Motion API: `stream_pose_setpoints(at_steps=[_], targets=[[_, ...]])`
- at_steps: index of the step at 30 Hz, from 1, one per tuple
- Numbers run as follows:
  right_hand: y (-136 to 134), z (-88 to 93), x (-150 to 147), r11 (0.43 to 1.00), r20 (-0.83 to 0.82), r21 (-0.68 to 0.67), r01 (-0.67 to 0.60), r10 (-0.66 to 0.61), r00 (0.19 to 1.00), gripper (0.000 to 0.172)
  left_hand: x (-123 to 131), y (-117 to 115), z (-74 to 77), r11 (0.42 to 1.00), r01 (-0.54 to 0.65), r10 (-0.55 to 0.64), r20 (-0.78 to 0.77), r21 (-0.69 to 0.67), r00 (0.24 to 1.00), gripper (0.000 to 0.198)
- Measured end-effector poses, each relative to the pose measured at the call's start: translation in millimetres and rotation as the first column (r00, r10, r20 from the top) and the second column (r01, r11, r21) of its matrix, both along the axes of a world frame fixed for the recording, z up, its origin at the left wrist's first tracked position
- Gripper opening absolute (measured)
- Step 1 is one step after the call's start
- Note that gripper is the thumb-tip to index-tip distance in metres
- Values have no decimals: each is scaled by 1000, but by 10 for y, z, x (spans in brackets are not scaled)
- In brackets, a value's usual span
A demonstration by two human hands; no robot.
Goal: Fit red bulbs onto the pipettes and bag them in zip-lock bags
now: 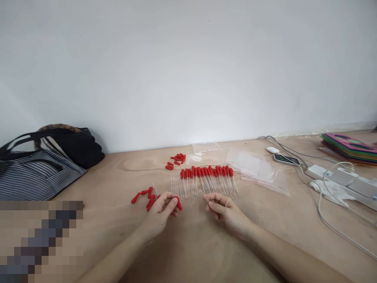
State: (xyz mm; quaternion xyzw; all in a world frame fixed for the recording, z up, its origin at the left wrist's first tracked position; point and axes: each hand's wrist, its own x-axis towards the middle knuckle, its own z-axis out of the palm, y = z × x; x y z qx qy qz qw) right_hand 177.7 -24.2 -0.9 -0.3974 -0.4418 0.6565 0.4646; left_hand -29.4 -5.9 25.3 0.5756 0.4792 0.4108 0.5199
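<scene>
Between thumb and fingers, my left hand (165, 208) pinches a red rubber dropper bulb (179, 203). A clear glass dropper tube (202, 193) is in the closed fingers of my right hand (222, 208), its end pointing up and left. The two hands are apart, and so are bulb and tube. Just beyond them lies a row of droppers (209, 179), clear tubes with red bulbs on their far ends. Several tubes at the row's left end (176, 186) have no bulb. Loose red bulbs (150, 192) lie beside my left hand, partly hidden by it.
More red bulbs (178, 158) and clear tubes (194, 158) lie farther back. Clear plastic bags (256, 167) are at right, near a phone (286, 159), a white power strip (344, 181) and cables. A striped bag (44, 173) stands left; coloured sheets (350, 147) are stacked far right.
</scene>
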Motion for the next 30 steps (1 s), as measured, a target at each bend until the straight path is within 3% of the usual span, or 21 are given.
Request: stream_pose_setpoints(at_steps=[2, 5, 8, 22, 30], targets=[[6, 3, 20, 986, 175, 164, 13, -41, 984, 21, 163, -51, -60, 997, -1, 14, 180, -73, 984, 33], [-11, 15, 30, 922, 419, 387, -27, -150, 895, 15, 283, -77, -104, 979, 0, 79, 386, -202, 919, 29], [-45, 51, 18, 865, 549, 492, -98, -221, 806, 14, 302, -75, -115, 943, 9, 165, 491, -332, 856, 12], [-95, 95, -12, 795, 575, 587, -154, -275, 771, 19, 342, -125, -33, 867, 20, 289, 536, -498, 793, 23], [-89, 105, -9, 788, 577, 596, -155, -287, 765, 19, 315, -141, -44, 881, 76, 233, 568, -467, 790, 21]])
